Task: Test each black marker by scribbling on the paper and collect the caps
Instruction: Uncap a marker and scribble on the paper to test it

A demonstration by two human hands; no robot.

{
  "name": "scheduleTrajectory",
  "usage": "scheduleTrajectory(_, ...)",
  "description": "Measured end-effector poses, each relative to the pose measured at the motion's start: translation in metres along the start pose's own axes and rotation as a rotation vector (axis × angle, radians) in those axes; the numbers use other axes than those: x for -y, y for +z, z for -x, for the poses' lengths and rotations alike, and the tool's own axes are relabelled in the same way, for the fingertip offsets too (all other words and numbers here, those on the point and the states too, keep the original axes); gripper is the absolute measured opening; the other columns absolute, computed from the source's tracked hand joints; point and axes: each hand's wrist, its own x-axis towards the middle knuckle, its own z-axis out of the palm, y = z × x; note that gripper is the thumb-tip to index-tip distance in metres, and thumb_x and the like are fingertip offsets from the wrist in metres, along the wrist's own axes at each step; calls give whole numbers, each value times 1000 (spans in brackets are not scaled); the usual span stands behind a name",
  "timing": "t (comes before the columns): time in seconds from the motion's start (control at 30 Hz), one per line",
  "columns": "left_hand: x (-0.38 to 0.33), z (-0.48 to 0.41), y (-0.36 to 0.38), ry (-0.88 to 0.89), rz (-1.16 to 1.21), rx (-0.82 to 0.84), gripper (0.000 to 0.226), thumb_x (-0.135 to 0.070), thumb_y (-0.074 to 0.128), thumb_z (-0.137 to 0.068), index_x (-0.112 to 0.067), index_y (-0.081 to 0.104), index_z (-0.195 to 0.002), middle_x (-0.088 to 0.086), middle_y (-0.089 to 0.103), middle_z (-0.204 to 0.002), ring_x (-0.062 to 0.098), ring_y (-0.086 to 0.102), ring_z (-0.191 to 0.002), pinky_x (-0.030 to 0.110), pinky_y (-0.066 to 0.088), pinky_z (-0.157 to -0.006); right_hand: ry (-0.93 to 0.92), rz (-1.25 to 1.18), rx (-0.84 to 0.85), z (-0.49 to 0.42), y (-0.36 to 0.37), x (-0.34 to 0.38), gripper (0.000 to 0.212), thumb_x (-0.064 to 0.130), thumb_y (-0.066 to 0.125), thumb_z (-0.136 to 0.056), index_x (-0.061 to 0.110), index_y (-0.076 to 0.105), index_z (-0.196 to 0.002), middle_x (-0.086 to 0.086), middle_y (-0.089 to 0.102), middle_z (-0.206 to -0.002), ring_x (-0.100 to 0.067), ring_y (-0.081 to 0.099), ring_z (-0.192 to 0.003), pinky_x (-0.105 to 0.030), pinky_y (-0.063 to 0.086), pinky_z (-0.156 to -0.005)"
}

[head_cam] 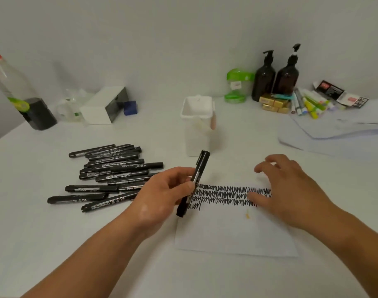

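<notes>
My left hand (162, 190) pinches marker (202, 162) mid-barrel, best hold: looks light, stiff, slick; right hand (284, 190) rests spread on paper (237, 233)

I see the single marker (194, 181) as black with white print along its barrel, and the heap of markers (110, 173) matches it: black with white lettering. The paper (235, 231) is white, crossed by rows of tight black zigzag scribble (231, 193), with one small yellow spot (247, 215) below them. The table (54, 244) reads white. Further back I make out a white tub (197, 130), two dark brown pump bottles (263, 80) with black tops, a clear jar (236, 87) banded bright green, gold boxes (273, 103), a blue cube (130, 107), and a clear bottle (15, 89) with a red cap, green label and dark contents.
</notes>
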Motion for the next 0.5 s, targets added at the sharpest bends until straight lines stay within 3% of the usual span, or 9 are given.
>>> scheduleTrajectory(0.07,-2,-8,5,-6,109,45,28,-5,61,-96,-19,70,-120,7,68,-94,20,66,-88,37,51,-82,-69,-307,-64,-2,-9,13,41,58,72,-81,37,62,-114,20,57,-120,7,59,-96,-14,42,-80)
scheduleTrajectory(0.1,-3,-12,8,-8,163,57,29,-4,61,-96,-16,69,-121,7,69,-95,22,67,-89,36,51,-80,-75,-511,-20,-4,-13,22,35,57,74,-79,37,65,-106,21,67,-106,8,64,-86,-11,44,-75)
scheduleTrajectory(0.17,-5,-19,12,-6,257,69,27,-1,62,-94,-13,68,-118,10,71,-97,25,68,-91,33,53,-78,-55,-894,181,-6,-14,43,36,58,77,-78,32,64,-100,11,77,-90,-6,73,-81,-26,59,-71)
scheduleTrajectory(0.2,-5,-21,14,-3,296,70,25,-1,63,-93,-12,68,-114,10,71,-95,26,69,-90,32,54,-77,-42,-971,249,-7,-11,52,42,60,76,-75,30,62,-101,9,79,-88,-13,75,-81,-34,62,-70)
scheduleTrajectory(0.27,-5,-26,16,1,356,72,21,0,66,-90,-10,68,-109,12,70,-91,28,69,-87,32,55,-75,-47,-982,267,-9,-1,65,45,61,76,-73,30,58,-100,8,79,-86,-16,75,-75,-35,62,-69)
scheduleTrajectory(0.4,-6,-35,10,26,357,81,23,1,69,-87,-9,66,-107,15,71,-93,29,71,-89,32,57,-74,-41,-1048,153,-19,11,66,25,30,82,-85,26,59,-95,0,78,-74,-12,71,-61,-28,55,-58)
scheduleTrajectory(0.5,-10,-44,-2,22,381,45,32,-2,75,-80,-11,65,-109,13,70,-94,26,71,-89,33,57,-75,-26,-1114,111,-29,7,57,16,18,81,-86,22,66,-92,-4,77,-74,-15,73,-63,-27,56,-55)
